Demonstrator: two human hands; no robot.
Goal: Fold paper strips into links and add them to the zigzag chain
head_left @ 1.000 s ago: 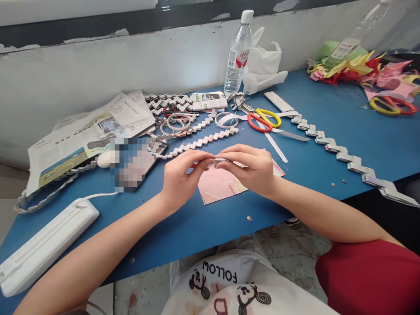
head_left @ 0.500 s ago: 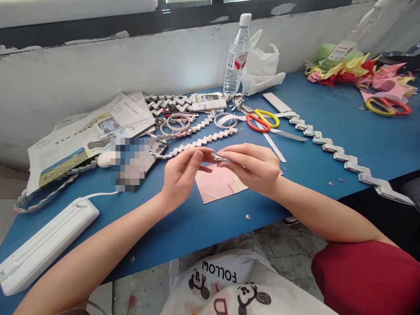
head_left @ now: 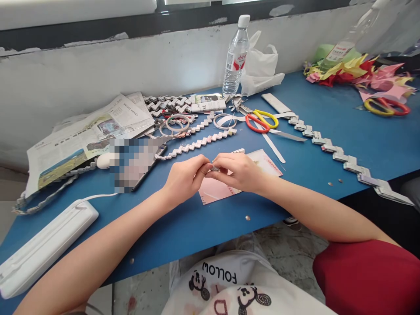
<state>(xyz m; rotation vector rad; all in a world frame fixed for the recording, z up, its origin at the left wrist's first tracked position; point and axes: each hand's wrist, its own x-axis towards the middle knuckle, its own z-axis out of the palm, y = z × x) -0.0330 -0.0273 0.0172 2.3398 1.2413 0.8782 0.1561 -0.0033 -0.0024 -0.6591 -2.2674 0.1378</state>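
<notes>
My left hand [head_left: 185,179] and my right hand [head_left: 241,173] meet above a pink printed card [head_left: 213,190] on the blue table. Between their fingertips is a small folded paper strip [head_left: 215,168], greyish and mostly covered. Both hands are closed in a pinch on it. A pale printed end shows above the right hand's knuckles; whether it belongs to the same strip I cannot tell. Just beyond the hands lies a zigzag chain of folded paper [head_left: 200,143].
Red-and-yellow scissors [head_left: 262,121] lie on paper strips, near tape rolls [head_left: 177,124] and a water bottle [head_left: 235,57]. Newspapers [head_left: 82,131], a phone [head_left: 139,181] and a white power strip [head_left: 49,249] are at left. A longer folded chain [head_left: 341,156] runs along the right.
The hands have come closer together and slightly lower. The left fingers, loosely apart before, now pinch the folded paper strip, and more of the card's right part shows.
</notes>
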